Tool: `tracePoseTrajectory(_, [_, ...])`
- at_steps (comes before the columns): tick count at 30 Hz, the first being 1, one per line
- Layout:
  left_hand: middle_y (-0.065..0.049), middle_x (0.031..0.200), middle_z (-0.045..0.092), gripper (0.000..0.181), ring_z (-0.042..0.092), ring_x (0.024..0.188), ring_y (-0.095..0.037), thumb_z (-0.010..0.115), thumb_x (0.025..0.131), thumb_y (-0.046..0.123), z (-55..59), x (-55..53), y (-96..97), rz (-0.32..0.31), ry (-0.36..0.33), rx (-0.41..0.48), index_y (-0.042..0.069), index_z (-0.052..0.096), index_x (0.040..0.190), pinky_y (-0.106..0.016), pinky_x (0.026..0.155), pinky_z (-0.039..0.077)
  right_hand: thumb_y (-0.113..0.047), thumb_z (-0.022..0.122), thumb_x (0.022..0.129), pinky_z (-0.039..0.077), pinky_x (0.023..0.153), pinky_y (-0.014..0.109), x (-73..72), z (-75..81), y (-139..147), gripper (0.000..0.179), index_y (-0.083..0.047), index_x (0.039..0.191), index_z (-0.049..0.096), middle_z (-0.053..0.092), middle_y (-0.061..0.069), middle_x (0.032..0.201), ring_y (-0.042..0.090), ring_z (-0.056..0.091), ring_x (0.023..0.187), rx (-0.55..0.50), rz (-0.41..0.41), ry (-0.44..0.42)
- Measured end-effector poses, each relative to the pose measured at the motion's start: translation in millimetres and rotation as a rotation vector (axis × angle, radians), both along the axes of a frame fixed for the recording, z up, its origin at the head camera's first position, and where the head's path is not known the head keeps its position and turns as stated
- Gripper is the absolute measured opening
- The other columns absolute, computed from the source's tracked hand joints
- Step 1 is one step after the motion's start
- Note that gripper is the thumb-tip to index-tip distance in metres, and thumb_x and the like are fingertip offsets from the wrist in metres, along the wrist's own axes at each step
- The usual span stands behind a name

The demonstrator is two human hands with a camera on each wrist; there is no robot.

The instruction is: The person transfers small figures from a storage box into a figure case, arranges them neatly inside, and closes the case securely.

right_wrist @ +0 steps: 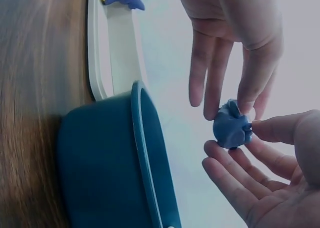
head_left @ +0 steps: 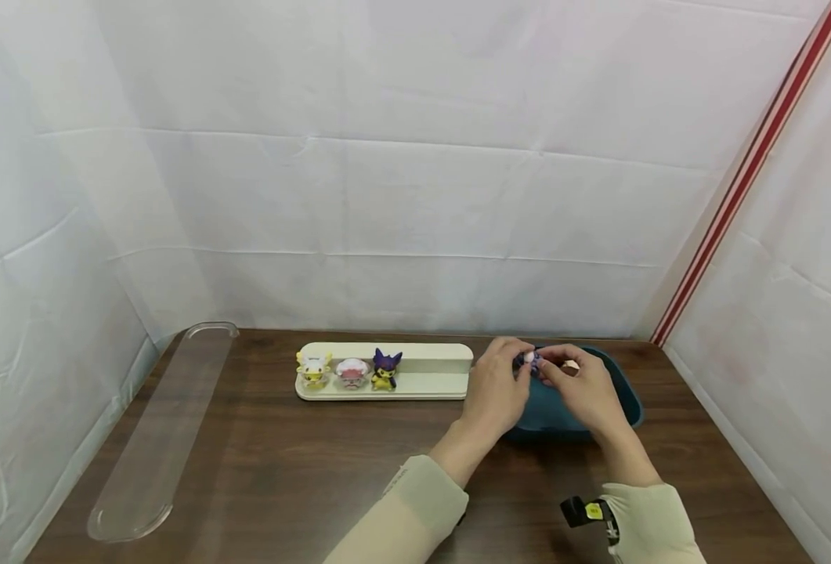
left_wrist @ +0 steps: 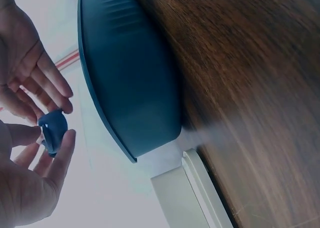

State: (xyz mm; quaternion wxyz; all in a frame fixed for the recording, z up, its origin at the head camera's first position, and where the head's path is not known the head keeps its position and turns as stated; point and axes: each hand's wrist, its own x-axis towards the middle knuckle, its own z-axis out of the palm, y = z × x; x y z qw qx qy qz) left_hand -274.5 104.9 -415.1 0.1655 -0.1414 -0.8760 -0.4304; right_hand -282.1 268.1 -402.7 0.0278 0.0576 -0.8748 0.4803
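Note:
A small blue-purple figurine [head_left: 533,362] is up in the air over the teal bin [head_left: 545,419], between both hands. My left hand [head_left: 496,385] pinches it between thumb and fingers from the left. From the other side my right hand [head_left: 587,392] holds it too, its thumb against the figurine and the other fingers beneath, as the right wrist view shows. There the figurine [right_wrist: 232,127] looks rounded and blue; fingertips hide part of it. The bin's outer wall [left_wrist: 132,82] lies below the hands in the left wrist view.
Left of the bin lies a cream tray [head_left: 436,384] with a raised back step. On it stand a white-and-yellow figurine [head_left: 313,370], a pink-and-white figurine [head_left: 352,374] and a purple-and-yellow figurine [head_left: 385,370]. A long clear plastic cover [head_left: 168,431] lies along the table's left side. White cloth [head_left: 415,196] hangs behind.

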Motion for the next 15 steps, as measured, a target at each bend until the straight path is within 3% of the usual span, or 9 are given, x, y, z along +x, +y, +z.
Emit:
tracePoseTrajectory(4, [0.002, 0.134, 0.061, 0.023, 0.068, 0.111, -0.015, 0.064, 0.104, 0.02, -1.2, -1.4, -5.0, 0.008, 0.031, 0.034, 0.019, 0.073, 0.125, -0.024, 0.084, 0.057, -0.027, 0.063, 0.105, 0.062, 0.091, 0.036, -1.1, 0.0, -6.7, 0.034, -0.007, 0.132, 0.065, 0.062, 0.016, 0.122, 0.029, 0.074, 0.107, -0.026, 0.002, 0.01])
tracePoseTrajectory(9, [-0.004, 0.131, 0.054, 0.024, 0.069, 0.11, -0.019, 0.066, 0.102, 0.015, -1.0, 0.4, -12.2, -0.004, 0.023, 0.134, 0.015, 0.07, 0.126, -0.016, 0.075, 0.056, -0.03, 0.064, 0.104, 0.06, 0.088, 0.025, 0.5, 0.6, -13.3, 0.037, -0.01, 0.135, 0.067, 0.057, 0.013, 0.13, 0.028, 0.074, 0.111, -0.004, -0.002, 0.016])
tracePoseTrajectory(15, [-0.007, 0.126, 0.055, 0.032, 0.069, 0.114, -0.022, 0.067, 0.1, 0.007, -1.4, 2.2, -19.8, -0.01, 0.005, 0.221, 0.012, 0.066, 0.131, -0.013, 0.084, 0.056, -0.026, 0.067, 0.103, 0.057, 0.087, 0.02, 0.7, -1.1, -22.3, 0.035, -0.007, 0.132, 0.069, 0.056, 0.015, 0.132, 0.032, 0.073, 0.113, -0.056, 0.032, 0.065])
